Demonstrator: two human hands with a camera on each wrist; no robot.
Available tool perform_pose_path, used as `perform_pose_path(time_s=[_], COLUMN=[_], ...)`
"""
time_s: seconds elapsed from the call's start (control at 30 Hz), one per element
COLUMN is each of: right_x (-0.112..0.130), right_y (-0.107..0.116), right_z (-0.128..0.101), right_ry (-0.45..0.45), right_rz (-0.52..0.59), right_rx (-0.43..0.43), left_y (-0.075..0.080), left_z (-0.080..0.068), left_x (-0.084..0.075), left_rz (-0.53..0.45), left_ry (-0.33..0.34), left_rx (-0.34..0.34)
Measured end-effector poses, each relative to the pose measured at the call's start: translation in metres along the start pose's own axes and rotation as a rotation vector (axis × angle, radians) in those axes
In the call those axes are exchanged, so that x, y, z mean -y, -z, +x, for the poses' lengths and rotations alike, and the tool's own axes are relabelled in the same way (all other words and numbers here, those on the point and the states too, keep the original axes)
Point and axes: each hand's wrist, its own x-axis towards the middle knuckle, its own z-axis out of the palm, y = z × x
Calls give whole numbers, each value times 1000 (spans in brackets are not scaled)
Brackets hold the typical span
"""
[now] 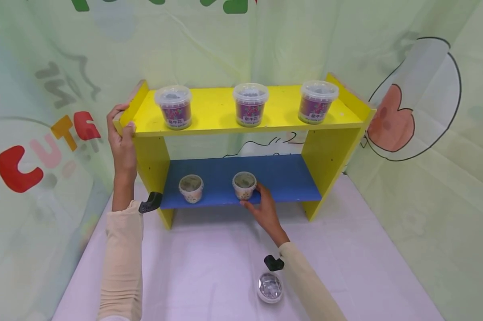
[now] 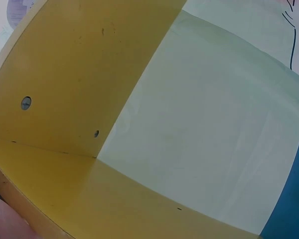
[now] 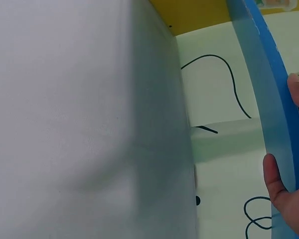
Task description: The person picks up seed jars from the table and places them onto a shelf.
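Left hand point(image 1: 121, 133) gripping shelf point(image 1: 225, 120) top corner, right hand point(image 1: 265, 209) grasping cup point(image 1: 244, 185) on blue board, fingers partly hidden behind cup

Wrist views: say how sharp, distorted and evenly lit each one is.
Left wrist view: sharp, evenly lit, yet fisheye bows the yellow shelf edges. Right wrist view: the close white surface is soft and shaded lower left; the blue shelf edge curves; fingers slightly blurred.

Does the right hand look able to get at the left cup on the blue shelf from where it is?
Probably yes. The right hand is at the middle cup; the left cup stands apart on the same blue shelf, its front open, with nothing between them.
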Motion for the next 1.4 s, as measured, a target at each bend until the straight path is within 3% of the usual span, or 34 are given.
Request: perform_pose_path(time_s=[0.7, 0.83, 1.03, 1.17, 1.3, 1.4], right_x=[5, 6, 4, 0, -1, -1], right_y=[21, 26, 33, 35, 37, 39], right_z=[-39, -46, -60, -70, -79, -85], right_ry=[25, 73, 197, 209, 154, 90], right_rz=[-21, -44, -16, 10, 7, 0], right_rx=[59, 79, 34, 28, 94, 218], left_y=[-1, 0, 0, -1, -1, -1], left_z=[0, 0, -1, -1, -1, -2], left_x=[1, 1, 0, -1, -1, -1], left_rz=[1, 9, -2, -7, -8, -14], left_ry=[-10, 0, -4, -8, -13, -14], left_rx=[3, 3, 3, 1, 4, 2])
